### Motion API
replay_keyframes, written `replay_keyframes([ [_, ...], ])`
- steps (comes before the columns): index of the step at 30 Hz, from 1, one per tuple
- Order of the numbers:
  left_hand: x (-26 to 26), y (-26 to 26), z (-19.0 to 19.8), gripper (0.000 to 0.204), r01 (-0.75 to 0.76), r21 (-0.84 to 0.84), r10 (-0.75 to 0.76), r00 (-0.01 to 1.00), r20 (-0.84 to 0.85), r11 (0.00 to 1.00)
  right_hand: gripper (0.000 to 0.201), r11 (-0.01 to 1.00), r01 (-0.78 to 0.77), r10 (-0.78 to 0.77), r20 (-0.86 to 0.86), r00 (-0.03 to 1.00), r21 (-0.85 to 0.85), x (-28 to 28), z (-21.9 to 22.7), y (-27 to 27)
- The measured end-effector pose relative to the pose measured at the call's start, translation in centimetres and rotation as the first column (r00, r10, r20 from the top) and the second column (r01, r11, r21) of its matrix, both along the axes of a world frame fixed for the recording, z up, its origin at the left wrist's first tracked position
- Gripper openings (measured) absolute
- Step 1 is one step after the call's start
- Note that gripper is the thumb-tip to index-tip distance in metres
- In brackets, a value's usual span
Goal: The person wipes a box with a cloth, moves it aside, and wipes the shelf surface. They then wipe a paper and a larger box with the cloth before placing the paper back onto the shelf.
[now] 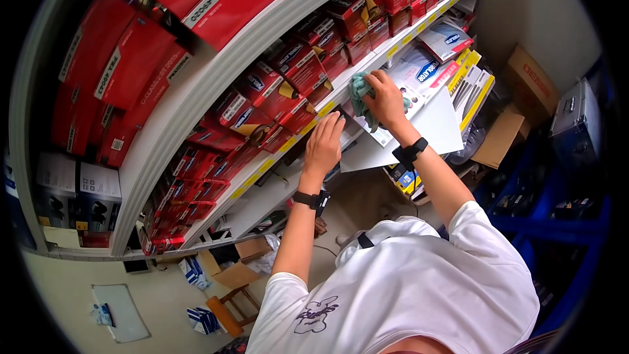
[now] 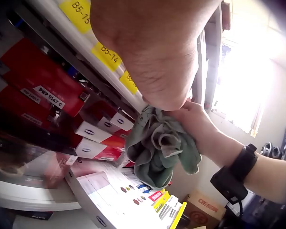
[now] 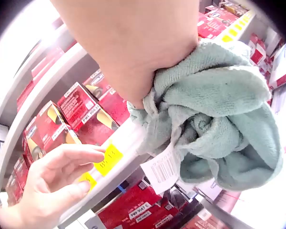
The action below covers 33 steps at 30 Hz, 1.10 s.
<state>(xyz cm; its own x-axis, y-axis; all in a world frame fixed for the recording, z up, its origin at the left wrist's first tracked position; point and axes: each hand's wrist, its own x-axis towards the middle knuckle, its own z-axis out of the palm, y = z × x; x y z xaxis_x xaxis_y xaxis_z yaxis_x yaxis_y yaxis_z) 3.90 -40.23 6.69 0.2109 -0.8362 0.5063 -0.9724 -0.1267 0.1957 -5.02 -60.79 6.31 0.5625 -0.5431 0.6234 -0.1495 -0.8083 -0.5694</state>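
A crumpled green cloth (image 3: 219, 109) with a white barcode tag (image 3: 161, 171) hangs from my right hand (image 1: 386, 99), which grips it at the shelf's front edge. Folds of the same cloth (image 2: 159, 148) droop below the fingers in the left wrist view. My left hand (image 1: 323, 147) is beside it along the edge, fingers extended and slightly bent, holding nothing. In the right wrist view the left fingertips (image 3: 96, 153) reach the yellow shelf label (image 3: 108, 160). Red filter boxes (image 1: 282, 85) line the shelf behind both hands.
Larger red boxes (image 1: 239, 0) fill the upper shelf. Below the right hand lie white sheets (image 1: 426, 128) and yellow-edged packs (image 1: 477, 88). Cardboard boxes (image 1: 501, 137) and a silver case (image 1: 575, 118) stand at right. A wooden stool (image 1: 232, 311) is on the floor at lower left.
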Motion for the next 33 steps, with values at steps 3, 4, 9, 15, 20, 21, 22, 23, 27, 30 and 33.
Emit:
replay_keyframes([
  [3,-0.8,-1.6,0.6,0.047,0.000,-0.020,0.000,1.000,0.003,1.000,0.043,1.000,-0.013,0.012,0.094,0.996,0.012,-0.3,2.6,-0.1],
  [4,-1.0,-2.1,0.5,0.047,0.001,-0.019,-0.001,1.000,0.001,1.000,0.044,0.998,-0.048,0.053,0.142,0.988,-0.032,0.1,2.6,-0.2],
  [9,-1.4,-3.8,1.8,0.064,-0.007,-0.161,0.019,0.997,0.072,0.987,0.052,0.978,-0.204,0.201,0.072,0.977,0.044,1.6,1.6,1.8],
  [15,-0.3,-6.1,1.8,0.066,-0.121,0.016,0.120,0.990,0.071,0.992,0.053,0.965,-0.258,0.261,-0.078,0.962,0.054,0.6,2.4,1.6],
  [20,0.4,-7.7,1.8,0.051,-0.177,-0.017,0.178,0.972,0.152,0.984,0.072,0.917,-0.398,0.396,-0.130,0.909,0.010,-0.3,3.0,0.4],
  [21,0.5,-7.9,1.9,0.051,-0.176,-0.025,0.177,0.973,0.150,0.984,0.072,0.918,-0.396,0.393,-0.134,0.910,0.003,-0.5,2.9,0.4],
  [22,0.5,-8.1,2.0,0.049,-0.189,-0.017,0.190,0.970,0.151,0.982,0.078,0.905,-0.426,0.422,-0.127,0.898,-0.003,-0.7,2.8,0.3],
  [23,0.7,-8.4,2.0,0.047,-0.203,-0.011,0.202,0.968,0.152,0.979,0.085,0.891,-0.455,0.450,-0.121,0.885,-0.010,-0.8,2.7,0.2],
  [27,0.9,-9.1,3.0,0.033,-0.225,-0.095,0.244,0.916,0.320,0.970,0.085,0.949,-0.313,0.311,-0.253,0.916,0.034,-0.4,2.8,0.2],
  [30,1.0,-9.9,2.8,0.027,-0.245,-0.102,0.265,0.912,0.313,0.964,0.083,0.969,-0.240,0.219,-0.254,0.942,-0.054,-0.2,2.8,0.3],
  [33,1.1,-10.4,2.5,0.024,-0.251,-0.132,0.280,0.910,0.306,0.959,0.082,0.974,-0.185,0.150,-0.242,0.958,-0.131,0.0,2.5,0.2],
])
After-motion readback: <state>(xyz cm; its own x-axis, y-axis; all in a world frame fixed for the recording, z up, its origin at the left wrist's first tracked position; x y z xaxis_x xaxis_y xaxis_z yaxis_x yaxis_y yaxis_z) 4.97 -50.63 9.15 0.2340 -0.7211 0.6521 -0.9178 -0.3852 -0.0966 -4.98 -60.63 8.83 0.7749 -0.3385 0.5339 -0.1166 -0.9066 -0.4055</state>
